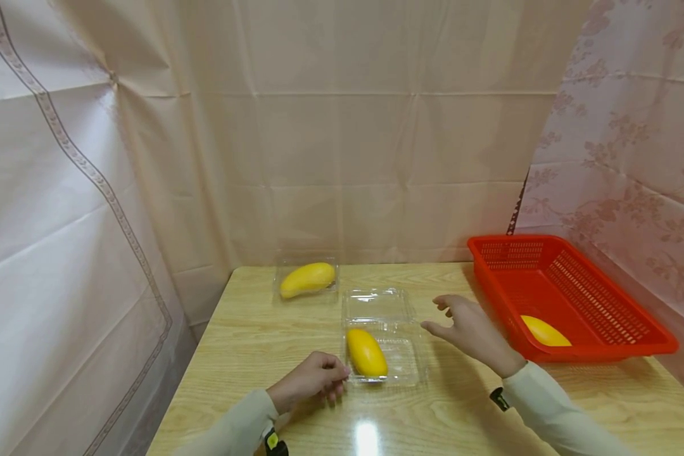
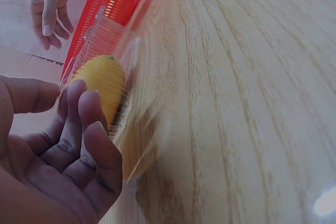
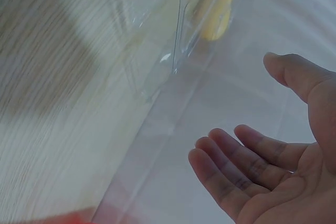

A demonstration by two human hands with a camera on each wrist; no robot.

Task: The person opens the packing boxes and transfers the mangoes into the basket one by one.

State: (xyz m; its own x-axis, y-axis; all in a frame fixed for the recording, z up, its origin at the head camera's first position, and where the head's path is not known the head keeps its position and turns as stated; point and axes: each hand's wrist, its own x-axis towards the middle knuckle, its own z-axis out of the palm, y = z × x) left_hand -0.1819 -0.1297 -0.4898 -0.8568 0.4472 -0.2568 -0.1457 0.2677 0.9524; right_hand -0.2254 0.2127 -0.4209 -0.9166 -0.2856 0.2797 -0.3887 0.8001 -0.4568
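A clear plastic clamshell box [image 1: 401,361] stands with its lid [image 1: 376,305] folded back, in front of me on the table. Inside its base, on the left side, lies a yellow mango [image 1: 367,353]. My left hand [image 1: 315,380] pinches the box's near left rim between thumb and fingertips; the left wrist view has the mango [image 2: 105,85] just beyond the fingers. To the right of the box, my right hand [image 1: 472,329] is raised over the table, thumb and fingers spread and holding nothing. The right wrist view gives its bare palm [image 3: 283,187].
At the back left sits another clear box [image 1: 277,288] with a yellow mango [image 1: 308,280] in it. A red plastic basket [image 1: 547,285] stands on the right, one mango [image 1: 545,331] in its near end. Cloth curtains [image 1: 342,139] hang behind and at both sides.
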